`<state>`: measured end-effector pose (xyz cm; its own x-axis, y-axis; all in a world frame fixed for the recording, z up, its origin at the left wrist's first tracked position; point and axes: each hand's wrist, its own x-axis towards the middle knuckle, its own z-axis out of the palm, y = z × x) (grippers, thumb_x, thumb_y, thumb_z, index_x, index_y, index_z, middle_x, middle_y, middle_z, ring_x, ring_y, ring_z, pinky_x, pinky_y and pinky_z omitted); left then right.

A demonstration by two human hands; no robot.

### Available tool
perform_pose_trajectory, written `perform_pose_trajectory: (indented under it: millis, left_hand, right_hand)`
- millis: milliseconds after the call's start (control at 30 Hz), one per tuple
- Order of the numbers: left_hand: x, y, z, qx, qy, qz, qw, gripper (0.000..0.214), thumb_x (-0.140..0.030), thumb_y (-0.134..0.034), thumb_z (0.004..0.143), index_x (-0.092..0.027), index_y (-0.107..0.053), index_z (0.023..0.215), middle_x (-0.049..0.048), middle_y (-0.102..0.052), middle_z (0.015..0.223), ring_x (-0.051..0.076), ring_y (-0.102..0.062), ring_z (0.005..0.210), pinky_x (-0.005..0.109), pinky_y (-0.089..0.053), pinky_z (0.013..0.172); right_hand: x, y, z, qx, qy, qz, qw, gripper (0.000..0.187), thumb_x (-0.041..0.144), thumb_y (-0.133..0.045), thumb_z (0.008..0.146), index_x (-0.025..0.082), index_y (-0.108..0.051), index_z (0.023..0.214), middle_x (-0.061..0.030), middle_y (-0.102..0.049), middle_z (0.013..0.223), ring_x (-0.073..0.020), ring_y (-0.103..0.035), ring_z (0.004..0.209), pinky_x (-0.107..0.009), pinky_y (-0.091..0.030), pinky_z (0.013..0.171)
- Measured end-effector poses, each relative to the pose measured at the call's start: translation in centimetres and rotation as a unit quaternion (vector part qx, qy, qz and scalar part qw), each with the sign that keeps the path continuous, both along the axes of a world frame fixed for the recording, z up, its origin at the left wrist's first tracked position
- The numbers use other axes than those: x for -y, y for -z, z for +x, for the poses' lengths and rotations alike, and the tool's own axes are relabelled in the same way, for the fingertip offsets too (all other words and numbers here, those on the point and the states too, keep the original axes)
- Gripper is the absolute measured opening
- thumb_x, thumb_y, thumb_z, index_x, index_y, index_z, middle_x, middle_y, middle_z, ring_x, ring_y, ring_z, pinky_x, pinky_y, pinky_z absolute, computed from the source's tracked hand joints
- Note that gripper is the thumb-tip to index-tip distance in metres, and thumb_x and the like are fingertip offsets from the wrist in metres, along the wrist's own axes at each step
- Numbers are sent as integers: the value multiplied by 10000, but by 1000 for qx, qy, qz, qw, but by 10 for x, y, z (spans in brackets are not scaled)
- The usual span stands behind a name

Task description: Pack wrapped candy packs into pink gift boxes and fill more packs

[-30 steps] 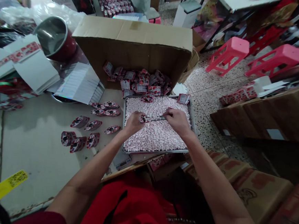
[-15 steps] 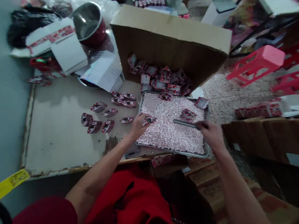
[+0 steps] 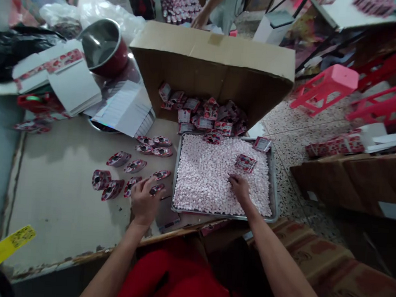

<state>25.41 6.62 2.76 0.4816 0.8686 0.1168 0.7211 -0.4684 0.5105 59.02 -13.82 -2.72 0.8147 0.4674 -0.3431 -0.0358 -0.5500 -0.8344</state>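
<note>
My left hand (image 3: 145,202) is over the table beside the tray, its fingers and thumb around a small open packet (image 3: 156,189) with a red and white print. Several similar packets (image 3: 135,166) stand open-side up to its left and beyond it. My right hand (image 3: 240,190) is closed and low over the small pale pink pellets (image 3: 209,177) that fill the metal tray (image 3: 225,215). A dark end of the metal scoop (image 3: 230,178) shows at its fingertips; the rest is hidden. One flattened packet (image 3: 245,163) lies on the pellets, just past this hand.
A cardboard box (image 3: 213,44) lies on its side behind the tray, with a heap of packets (image 3: 204,114) inside. White cartons (image 3: 122,103) and a red steel pot (image 3: 104,49) stand at back left. Another person's hand (image 3: 202,18) shows behind. Red stools (image 3: 329,88) are at right.
My left hand has moved left and nearer, carrying the packet from over the tray to the table. My right hand has come left and down onto the pellets with the scoop. Another person's arm has appeared behind.
</note>
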Motion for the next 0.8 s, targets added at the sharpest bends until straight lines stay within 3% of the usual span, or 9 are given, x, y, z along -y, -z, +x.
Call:
perform_pose_trajectory:
  millis: [67, 133, 233, 333, 400, 467, 567, 667, 800]
  left_hand:
    - [-18, -21, 66, 18, 74, 16, 997, 194, -332, -661, 959, -304, -684, 1150, 94, -720, 1189, 327, -631, 1195, 509, -458, 1121]
    - [-40, -29, 150, 36, 131, -9, 991, 186, -316, -654, 962, -263, -669, 1140, 106, -713, 1190, 314, -630, 1194, 465, -461, 1107]
    - [-63, -16, 270, 16, 122, -95, 988, 641, -383, -886, 748, -199, -599, 1290, 148, -674, 1245, 342, -636, 1162, 440, -503, 1014]
    - [-65, 4, 327, -22, 132, -124, 983, 745, -397, -949, 640, -207, -627, 1285, 147, -656, 1219, 354, -625, 1157, 428, -513, 969]
    - [-63, 10, 326, -7, 138, -96, 986, 577, -404, -909, 706, -223, -685, 1206, 133, -651, 1198, 335, -615, 1170, 416, -508, 991]
    - [-63, 6, 306, 26, 165, -57, 984, 423, -404, -870, 770, -232, -724, 1129, 117, -647, 1200, 300, -615, 1178, 385, -500, 1017]
    - [-66, -8, 266, 9, 280, -24, 960, 364, -404, -907, 756, -240, -740, 1035, 85, -657, 1174, 268, -636, 1137, 339, -508, 978]
    - [-65, -22, 236, -76, 387, -34, 918, 354, -393, -920, 765, -236, -717, 1010, 65, -675, 1097, 259, -668, 1027, 315, -513, 815]
    - [-52, -34, 217, -97, 407, -42, 907, 299, -417, -859, 844, -228, -688, 1001, 70, -673, 1099, 246, -679, 963, 301, -486, 748]
  right_hand:
    - [1, 0, 0, -26, 5, 13, 1000, 330, 552, -696, 598, 235, -723, 686, -33, -726, 700, -218, -594, 702, -315, -445, 655]
    - [10, -5, 1, -52, 12, 26, 998, 354, 571, -689, 613, 226, -708, 689, -17, -677, 638, -190, -552, 625, -302, -422, 611]
    - [21, -19, 0, -93, 24, 58, 994, 376, 565, -723, 629, 208, -732, 746, -9, -660, 631, -163, -526, 587, -290, -398, 596]
    - [24, -39, -2, -135, 44, 103, 984, 369, 513, -786, 634, 191, -769, 814, -8, -672, 648, -148, -530, 599, -280, -378, 607]
    - [24, -54, -2, -150, 60, 121, 979, 365, 493, -814, 633, 185, -782, 826, -6, -674, 654, -142, -539, 610, -274, -368, 607]
    - [24, -71, -1, -157, 69, 131, 976, 367, 487, -832, 636, 182, -793, 836, -7, -678, 665, -139, -550, 622, -270, -368, 604]
    - [20, -96, 4, -166, 82, 145, 972, 353, 477, -852, 624, 196, -799, 833, -17, -708, 714, -140, -570, 643, -273, -409, 613]
    - [8, -115, 11, -172, 88, 157, 968, 335, 457, -880, 579, 213, -799, 795, -42, -768, 833, -151, -620, 709, -281, -489, 673]
    - [-6, -122, 23, -158, 59, 139, 976, 340, 452, -875, 547, 204, -801, 767, -37, -764, 775, -147, -609, 667, -286, -506, 673]
